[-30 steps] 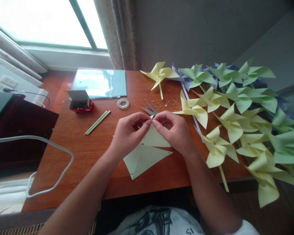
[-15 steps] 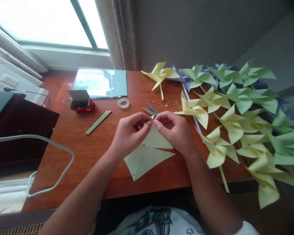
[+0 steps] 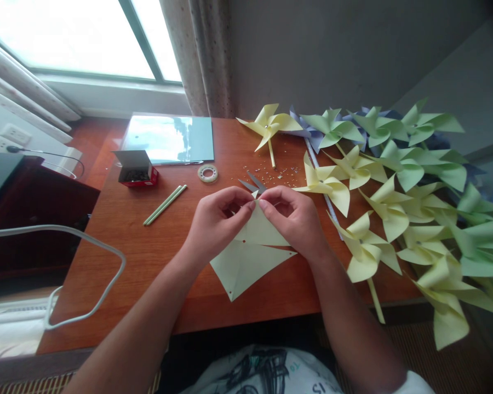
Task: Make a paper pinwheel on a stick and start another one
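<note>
A pale yellow-green paper sheet point(image 3: 252, 265), slit from its corners and punched with small holes, lies partly on the table in front of me. My left hand point(image 3: 225, 213) pinches its far part between thumb and fingers. Close beside it, my right hand point(image 3: 287, 213) pinches the same part, the thumbs nearly touching. A small paper tip pokes up between the fingers. Just beyond the hands lie scissors point(image 3: 255, 179), blades showing and handles hidden behind my right hand.
Several finished paper pinwheels point(image 3: 361, 251) crowd the right side. An open red box point(image 3: 137, 176) of small dark pieces, pale green sticks point(image 3: 165, 206), a tape roll point(image 3: 207, 173) and a glossy folder point(image 3: 168, 139) lie left. Paper bits point(image 3: 277, 176) are scattered behind the scissors. A white cable point(image 3: 115, 251) loops at left.
The paper's near part has shifted slightly to the right and turned a little. Both hands keep their pinch in almost the same place.
</note>
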Demonstrator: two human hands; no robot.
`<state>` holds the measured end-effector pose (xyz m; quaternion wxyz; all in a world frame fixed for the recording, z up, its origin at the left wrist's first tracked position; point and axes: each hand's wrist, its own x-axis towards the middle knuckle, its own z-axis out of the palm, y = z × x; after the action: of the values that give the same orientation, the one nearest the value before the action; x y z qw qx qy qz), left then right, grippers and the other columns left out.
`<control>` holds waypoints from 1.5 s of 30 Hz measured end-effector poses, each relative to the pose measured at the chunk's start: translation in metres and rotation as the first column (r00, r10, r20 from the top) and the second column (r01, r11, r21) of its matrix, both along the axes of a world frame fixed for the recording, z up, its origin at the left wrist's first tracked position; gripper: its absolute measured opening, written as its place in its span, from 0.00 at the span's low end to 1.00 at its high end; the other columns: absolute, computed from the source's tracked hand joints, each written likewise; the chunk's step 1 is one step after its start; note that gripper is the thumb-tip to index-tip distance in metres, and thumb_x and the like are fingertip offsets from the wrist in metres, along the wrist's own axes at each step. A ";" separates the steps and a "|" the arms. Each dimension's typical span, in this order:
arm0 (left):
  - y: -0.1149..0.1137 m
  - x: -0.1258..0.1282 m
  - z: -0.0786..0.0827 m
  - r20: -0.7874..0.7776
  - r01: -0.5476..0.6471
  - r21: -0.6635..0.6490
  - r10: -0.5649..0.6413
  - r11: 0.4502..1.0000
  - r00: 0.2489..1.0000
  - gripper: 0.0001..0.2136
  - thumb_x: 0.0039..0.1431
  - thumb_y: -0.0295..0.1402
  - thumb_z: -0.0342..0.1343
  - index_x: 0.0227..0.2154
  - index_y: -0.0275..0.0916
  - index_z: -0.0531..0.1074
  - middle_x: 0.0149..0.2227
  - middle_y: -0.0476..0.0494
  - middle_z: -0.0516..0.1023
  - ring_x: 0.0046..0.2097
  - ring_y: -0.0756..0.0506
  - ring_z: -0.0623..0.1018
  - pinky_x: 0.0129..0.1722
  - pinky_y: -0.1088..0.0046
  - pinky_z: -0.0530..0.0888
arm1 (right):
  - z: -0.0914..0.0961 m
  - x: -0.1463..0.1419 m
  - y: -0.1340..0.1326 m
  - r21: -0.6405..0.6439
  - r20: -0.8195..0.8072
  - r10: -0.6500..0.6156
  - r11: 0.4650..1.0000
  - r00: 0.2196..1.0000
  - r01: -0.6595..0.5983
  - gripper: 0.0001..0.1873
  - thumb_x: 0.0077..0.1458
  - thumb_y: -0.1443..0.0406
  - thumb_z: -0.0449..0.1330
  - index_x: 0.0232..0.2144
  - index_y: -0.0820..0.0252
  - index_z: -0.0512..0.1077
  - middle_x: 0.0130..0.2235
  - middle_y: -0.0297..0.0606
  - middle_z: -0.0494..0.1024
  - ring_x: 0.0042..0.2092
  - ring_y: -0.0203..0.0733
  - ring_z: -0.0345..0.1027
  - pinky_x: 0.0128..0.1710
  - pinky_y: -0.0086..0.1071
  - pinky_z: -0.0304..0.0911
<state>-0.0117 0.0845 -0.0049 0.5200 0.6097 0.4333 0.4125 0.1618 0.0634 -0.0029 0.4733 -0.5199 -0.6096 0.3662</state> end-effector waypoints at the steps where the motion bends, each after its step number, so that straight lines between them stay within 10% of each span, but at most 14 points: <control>1: 0.000 0.000 0.000 -0.001 -0.003 0.003 0.003 1.000 1.000 0.06 0.59 0.35 0.63 0.33 0.37 0.77 0.30 0.45 0.79 0.31 0.49 0.75 0.30 0.74 0.70 | 0.000 0.000 0.000 0.008 0.009 0.001 1.000 1.000 -0.001 0.02 0.60 0.64 0.63 0.35 0.55 0.76 0.34 0.34 0.80 0.36 0.40 0.76 0.36 0.33 0.71; 16: -0.003 -0.001 0.000 -0.147 -0.142 0.186 0.171 0.972 0.974 0.03 0.57 0.31 0.62 0.30 0.37 0.78 0.25 0.49 0.77 0.26 0.51 0.72 0.24 0.75 0.65 | 0.004 -0.011 -0.004 0.375 0.286 -0.065 0.926 0.956 -0.049 0.06 0.62 0.71 0.60 0.38 0.57 0.76 0.36 0.37 0.80 0.36 0.39 0.72 0.37 0.34 0.70; 45: 0.001 -0.002 0.001 -0.096 -0.189 0.164 0.206 0.968 0.974 0.03 0.57 0.32 0.62 0.32 0.38 0.79 0.28 0.47 0.80 0.27 0.50 0.75 0.26 0.76 0.70 | -0.003 -0.012 -0.005 0.347 0.270 -0.094 0.938 0.958 -0.005 0.11 0.63 0.69 0.60 0.44 0.52 0.79 0.36 0.36 0.78 0.34 0.38 0.72 0.36 0.33 0.72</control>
<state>-0.0134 0.0855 -0.0043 0.4026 0.6239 0.4875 0.4595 0.1498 0.0588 -0.0055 0.4733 -0.4898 -0.7133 0.1653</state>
